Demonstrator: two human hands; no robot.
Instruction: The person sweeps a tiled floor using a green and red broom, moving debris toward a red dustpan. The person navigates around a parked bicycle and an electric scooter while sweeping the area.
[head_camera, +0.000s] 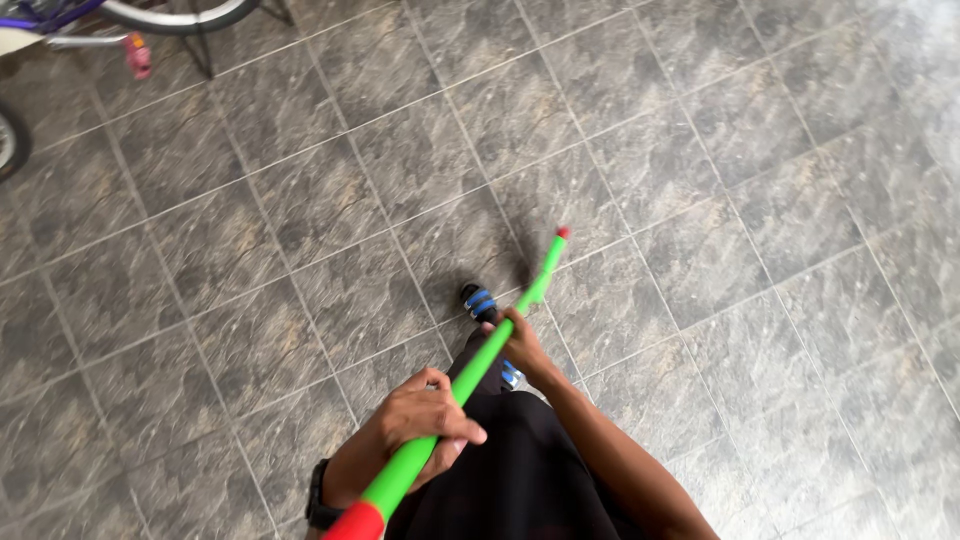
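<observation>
While the green pole is held out low in front of the body, it's being gripped in two places, so this reads as mid-stroke handling of a long stick-type tool, most likely a sweep or push across the floor. The pole runs diagonally from the red cap at the near end, bottom of view, up to a small red tip at the far end, which is poised over or near the floor; contact can't be told from this angle.

The left hand is wrapped around the lower part of the shaft, fingers curled over and thumb pressed along the top. The right hand is closed around the shaft further up, arm stretched forward. Both grips look firm, nothing loose or spread.

Under the pole, black trousers and a dark shoe with blue straps are seen, and a black wristband is worn on the left wrist. Grey stone tiles are laid across the whole floor. A bicycle wheel is parked at the top left, well apart.

Judging by the pose, the next move would call for both grips to be kept tight while the far tip is steered, with the lower hand used as the pivot.
</observation>
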